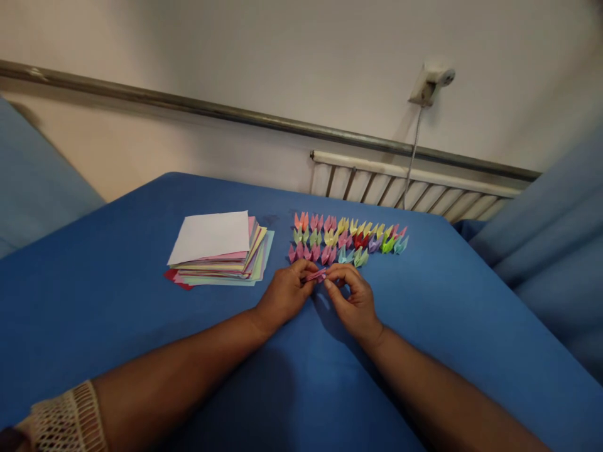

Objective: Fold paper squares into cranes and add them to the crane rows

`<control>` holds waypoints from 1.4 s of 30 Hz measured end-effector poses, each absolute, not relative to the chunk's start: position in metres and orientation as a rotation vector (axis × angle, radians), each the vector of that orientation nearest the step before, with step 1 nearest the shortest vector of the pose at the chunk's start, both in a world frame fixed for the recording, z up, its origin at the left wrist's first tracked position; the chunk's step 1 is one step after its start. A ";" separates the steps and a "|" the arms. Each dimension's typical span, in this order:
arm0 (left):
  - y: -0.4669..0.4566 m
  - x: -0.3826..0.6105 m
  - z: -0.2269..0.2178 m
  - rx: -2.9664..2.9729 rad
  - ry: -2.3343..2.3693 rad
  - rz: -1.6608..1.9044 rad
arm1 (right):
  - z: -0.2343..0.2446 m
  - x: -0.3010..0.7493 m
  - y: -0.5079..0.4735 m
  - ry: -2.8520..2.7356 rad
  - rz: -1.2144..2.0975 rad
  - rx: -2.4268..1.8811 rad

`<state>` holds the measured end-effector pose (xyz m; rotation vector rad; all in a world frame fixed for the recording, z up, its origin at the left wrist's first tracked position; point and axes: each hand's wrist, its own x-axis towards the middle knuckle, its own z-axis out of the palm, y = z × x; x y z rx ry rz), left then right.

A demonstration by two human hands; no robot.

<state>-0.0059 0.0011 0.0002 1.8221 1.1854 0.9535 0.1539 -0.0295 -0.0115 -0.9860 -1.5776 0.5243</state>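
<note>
A small pink folded paper piece (316, 275) is pinched between both hands above the blue table surface (117, 301). My left hand (285, 294) grips its left end with fingers curled. At the right end, my right hand (352, 296) pinches it with thumb and fingertips. Just beyond the hands stand several rows of small folded paper figures (347, 238) in pink, yellow, green, red and blue. A stack of coloured paper squares (217, 249), white sheet on top, lies to the left of the figures.
A wall with a metal rail (226, 113) runs behind the table. A white radiator (414, 185) and a wall socket with a cable (429, 81) are at the back right. Blue fabric (556, 251) hangs at both sides.
</note>
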 end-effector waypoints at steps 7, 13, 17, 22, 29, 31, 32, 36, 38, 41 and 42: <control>0.000 -0.008 -0.004 1.879 1.172 0.912 | -0.022 0.152 -0.028 -1.413 0.736 -1.055; 0.000 -0.008 -0.004 1.926 1.187 0.885 | -0.025 0.152 -0.029 -1.398 0.737 -1.059; -0.001 -0.007 -0.001 1.951 1.187 0.873 | -0.023 0.152 -0.030 -1.479 0.719 -1.067; -0.003 -0.006 0.005 1.988 1.158 0.866 | -0.023 0.154 -0.028 -1.436 0.766 -1.093; -0.004 -0.005 0.005 2.024 1.205 0.833 | -0.022 0.154 -0.029 -1.475 0.714 -1.084; -0.004 -0.006 0.004 2.038 1.183 0.827 | -0.020 0.155 -0.029 -1.530 0.671 -1.100; -0.004 -0.006 0.003 2.049 1.170 0.820 | -0.019 0.156 -0.029 -1.567 0.643 -1.102; -0.003 -0.005 0.001 2.116 1.150 0.766 | -0.014 0.160 -0.028 -1.672 0.518 -1.068; -0.003 -0.005 0.000 2.142 1.135 0.724 | -0.012 0.160 -0.028 -1.684 0.455 -1.050; -0.004 -0.004 -0.001 2.152 1.104 0.689 | -0.010 0.159 -0.029 -1.712 0.375 -1.035; -0.004 -0.004 -0.001 2.154 1.097 0.684 | -0.009 0.159 -0.030 -1.730 0.364 -1.034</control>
